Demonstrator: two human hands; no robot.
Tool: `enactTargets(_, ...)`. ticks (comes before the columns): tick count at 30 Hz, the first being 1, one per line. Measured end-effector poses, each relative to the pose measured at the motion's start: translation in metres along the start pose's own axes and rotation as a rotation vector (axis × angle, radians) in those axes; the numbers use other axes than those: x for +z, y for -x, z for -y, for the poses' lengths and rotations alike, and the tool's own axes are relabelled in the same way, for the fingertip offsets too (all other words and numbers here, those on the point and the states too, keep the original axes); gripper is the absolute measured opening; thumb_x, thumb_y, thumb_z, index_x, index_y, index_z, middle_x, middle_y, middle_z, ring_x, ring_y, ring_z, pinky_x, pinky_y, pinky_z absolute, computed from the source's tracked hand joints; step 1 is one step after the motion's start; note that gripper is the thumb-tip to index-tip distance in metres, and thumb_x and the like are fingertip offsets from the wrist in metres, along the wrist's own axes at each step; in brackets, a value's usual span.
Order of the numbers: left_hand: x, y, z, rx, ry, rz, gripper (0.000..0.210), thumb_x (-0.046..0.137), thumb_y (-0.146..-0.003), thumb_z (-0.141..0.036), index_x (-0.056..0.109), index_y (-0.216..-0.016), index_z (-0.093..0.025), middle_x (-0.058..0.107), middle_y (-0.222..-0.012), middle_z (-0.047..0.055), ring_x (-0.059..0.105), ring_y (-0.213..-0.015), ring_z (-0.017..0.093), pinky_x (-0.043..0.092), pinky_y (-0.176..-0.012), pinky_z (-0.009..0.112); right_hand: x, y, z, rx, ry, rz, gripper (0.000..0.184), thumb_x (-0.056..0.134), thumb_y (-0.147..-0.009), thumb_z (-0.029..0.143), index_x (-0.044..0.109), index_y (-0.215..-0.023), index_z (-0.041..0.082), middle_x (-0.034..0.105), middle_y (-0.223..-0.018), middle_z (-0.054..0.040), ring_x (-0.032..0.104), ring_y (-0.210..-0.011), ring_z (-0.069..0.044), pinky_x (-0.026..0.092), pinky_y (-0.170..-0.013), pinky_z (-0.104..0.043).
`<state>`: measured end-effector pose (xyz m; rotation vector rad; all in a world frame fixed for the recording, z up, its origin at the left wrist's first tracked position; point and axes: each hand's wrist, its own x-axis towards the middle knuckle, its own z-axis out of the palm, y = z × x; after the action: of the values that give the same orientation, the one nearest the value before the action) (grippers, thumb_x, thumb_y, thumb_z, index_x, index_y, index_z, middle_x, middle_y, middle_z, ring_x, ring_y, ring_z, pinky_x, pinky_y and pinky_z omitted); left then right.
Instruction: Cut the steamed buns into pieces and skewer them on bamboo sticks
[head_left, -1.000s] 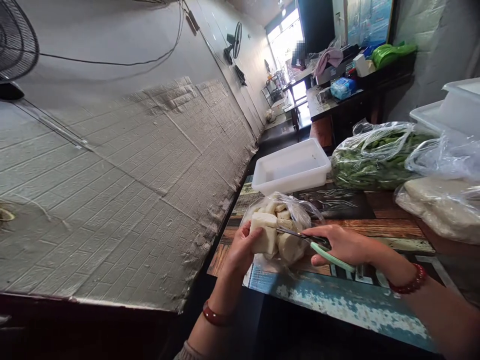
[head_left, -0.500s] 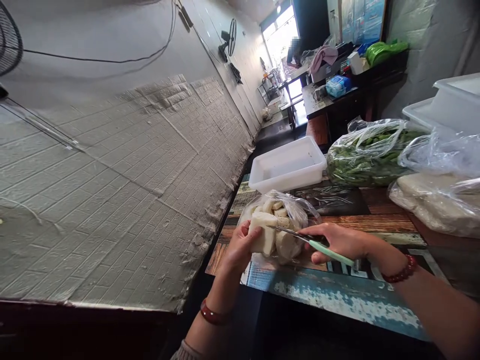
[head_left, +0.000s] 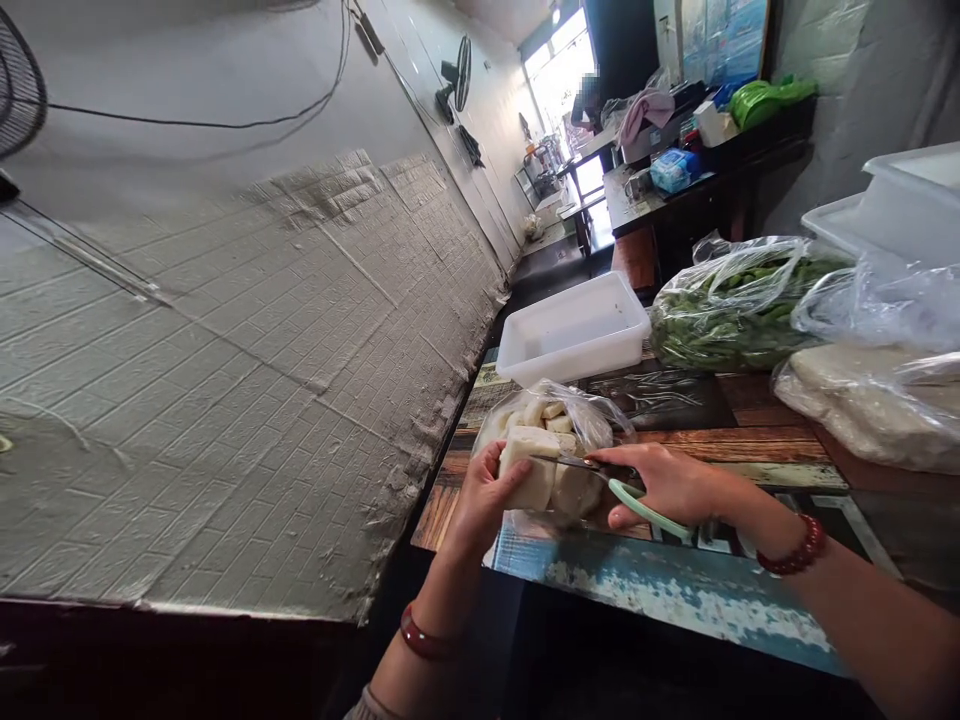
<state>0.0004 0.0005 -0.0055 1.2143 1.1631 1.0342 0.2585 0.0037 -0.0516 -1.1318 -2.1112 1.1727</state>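
Note:
In the head view, my left hand (head_left: 484, 500) grips a pale, thick block of food (head_left: 531, 485), its exact kind unclear, with the thumb pressed across the front. My right hand (head_left: 664, 485) is wrapped round scissors (head_left: 646, 512) with mint-green handles. The scissors' dark metal blades point left and meet the block's right side; how deep they go cannot be made out. Beneath both hands lies a clear plastic bag (head_left: 592, 415), its top open, filled with several similar white pieces (head_left: 556, 424). Another large chunk (head_left: 576, 492) sits just right of the held block.
A white plastic tub (head_left: 570, 330) stands behind the bag. To the right are bagged green vegetables (head_left: 735, 310), wrapped pale slabs (head_left: 862, 400) and stacked white containers (head_left: 915, 200). A textured brick-pattern wall (head_left: 300, 400) runs along the left of the wood-patterned table (head_left: 750, 580). A person (head_left: 586, 100) is far back.
My right hand has shifted slightly left with the scissors, bringing the blades further against the block. The scissor handle has tilted and its loop shows more. The block has turned slightly in my left hand.

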Motion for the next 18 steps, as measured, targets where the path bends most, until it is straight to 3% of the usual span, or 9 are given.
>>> enactTargets(10,0.0053,-0.002,0.0023,-0.079,-0.046,0.152,0.054,0.087,-0.066,-0.043,0.071,-0.11,-0.017,0.075,-0.104,0.009,0.069,-0.084,0.022,0.051,-0.073,0.028,0.0043,-0.0009,-0.0005,-0.092,0.025,-0.064,0.08,0.08,-0.066,0.046,0.062,-0.137,0.015,0.072,-0.124,-0.0122,0.064,-0.114,-0.035,0.051,-0.096,-0.04)
enactTargets(18,-0.0001,-0.0053,-0.0056,-0.095,-0.045,0.097,0.053,0.092,-0.058,-0.041,0.074,-0.1,-0.015,0.076,-0.092,0.009,0.067,-0.075,0.021,0.051,-0.069,0.028,0.0055,-0.003,-0.0075,-0.032,-0.064,-0.045,0.071,0.082,-0.064,0.046,0.07,-0.129,0.022,0.078,-0.102,-0.005,0.069,-0.095,-0.03,0.054,-0.09,-0.037)
